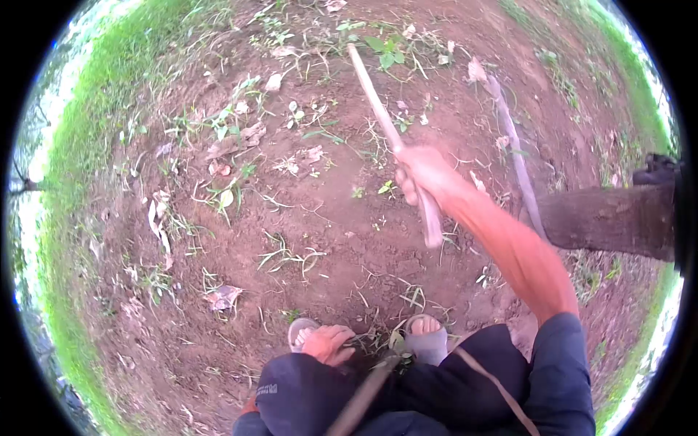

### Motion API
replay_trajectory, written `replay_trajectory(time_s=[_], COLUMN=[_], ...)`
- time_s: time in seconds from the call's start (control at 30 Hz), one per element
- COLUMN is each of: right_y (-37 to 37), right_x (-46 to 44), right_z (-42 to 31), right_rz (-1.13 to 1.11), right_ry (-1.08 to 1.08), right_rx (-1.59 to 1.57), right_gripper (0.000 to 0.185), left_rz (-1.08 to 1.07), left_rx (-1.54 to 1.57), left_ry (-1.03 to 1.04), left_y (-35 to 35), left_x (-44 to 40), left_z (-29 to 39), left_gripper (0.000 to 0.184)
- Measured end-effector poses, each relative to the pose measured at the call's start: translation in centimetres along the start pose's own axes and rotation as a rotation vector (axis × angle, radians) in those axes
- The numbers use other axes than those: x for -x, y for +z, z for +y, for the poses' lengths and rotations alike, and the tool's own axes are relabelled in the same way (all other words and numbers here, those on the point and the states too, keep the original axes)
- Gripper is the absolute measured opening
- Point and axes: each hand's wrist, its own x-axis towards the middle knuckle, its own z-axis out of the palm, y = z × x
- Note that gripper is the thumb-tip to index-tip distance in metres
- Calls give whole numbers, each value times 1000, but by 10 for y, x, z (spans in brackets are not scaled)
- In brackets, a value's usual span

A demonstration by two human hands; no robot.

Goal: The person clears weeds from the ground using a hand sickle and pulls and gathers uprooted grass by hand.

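Observation:
My right hand (pixel 425 171) is wrapped around a pale wooden stick (pixel 376 105) near its lower end, out over the soil. The stick slants up and left, and its far tip reaches a small leafy green plant (pixel 387 51). Whether the tip touches the ground I cannot tell. Low in the view, my left hand (pixel 331 344) hangs past my knee, empty, fingers stretched out. It is close to my left foot (pixel 299 330), which is in a grey sandal.
Reddish soil (pixel 305 225) with scattered weeds and dry leaves surrounds me. A tree trunk (pixel 611 221) stands at the right, with a long greyish stick or root (pixel 516 145) beside it. Two brown blurred strips (pixel 363 400) cross near my legs. Grass (pixel 80 182) borders the left.

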Motion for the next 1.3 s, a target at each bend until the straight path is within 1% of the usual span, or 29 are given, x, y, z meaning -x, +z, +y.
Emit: replay_trajectory(time_s=[0.03,0.1,0.2,0.27,0.33,0.37,0.4,0.43,0.47,0.5,0.53,0.57,0.6,0.67,0.73,0.77,0.8,0.87,0.9,0.93,1.0,1.03,1.1,1.13,1.17,1.2,1.23,1.27,1.3], right_y=[0,-6,-18,-27,-38,-57,-52,-49,-61,-54,-42,-31,-28,-23,-23,-30,-59,-57,-52,-59,-45,-41,-36,-41,-47,-43,-43,-48,-49], right_x=[16,56,99,101,88,57,39,15,-29,-54,-79,-99,-112,-130,-96,-77,-79,12,54,87,146,151,155,136,106,78,42,2,-36], right_z=[7,35,84,87,76,87,53,22,14,-12,-26,-31,-24,-9,25,59,126,160,169,204,225,217,205,199,183,145,108,82,48], right_rz=[42,55,149,179,218,197,224,244,249,208,235,260,252,252,286,320,361,224,223,190,212,205,257,240,225,238,209,164,199], right_ry=[41,-34,73,94,108,-123,11,43,-71,-33,-90,-151,-156,-225,-223,-361,-522,-329,-80,-203,-19,-23,-28,-112,-197,-99,-67,-28,-117], right_rx=[17,56,123,155,399,482,376,338,330,219,169,123,122,380,474,598,825,852,834,813,821,818,629,655,679,645,693,556,698], right_gripper=[27,31,29,27,22,20,21,21,23,26,29,32,32,35,38,36,34,31,32,33,32,32,31,29,27,26,27,27,25], left_rz=[-8,7,31,28,5,-39,-46,-47,-47,-69,-70,-12,45,80,99,116,123,66,8,6,-51,-49,-55,-55,-59,-60,-51,-17,14], left_rx=[-15,-25,49,58,113,94,89,114,135,101,95,96,99,66,35,51,63,90,104,104,123,119,104,101,93,84,72,62,53], left_ry=[-4,13,28,41,73,47,49,71,90,12,8,13,17,17,19,23,28,58,29,30,33,26,51,48,39,30,27,42,57], left_y=[2,5,4,2,4,0,-3,-6,-9,-11,-7,-3,-1,1,7,1,1,4,-3,-3,-6,-6,-1,1,2,3,2,2,1], left_x=[1,-1,-1,-4,-5,-7,-8,-10,-12,-9,-6,-5,-5,-1,0,-2,-3,-2,-5,-6,-5,-4,-3,-2,-2,-1,-1,-3,-3], left_z=[-2,-9,-13,-16,-18,-15,-12,-11,-9,-5,-5,-7,-8,-11,-14,-9,-14,-18,-13,-13,-13,-13,-15,-16,-18,-17,-17,-15,-14], left_gripper=[41,42,41,41,40,39,39,38,36,36,36,35,35,37,38,38,38,38,38,38,40,40,39,39,39,39,39,39,40])
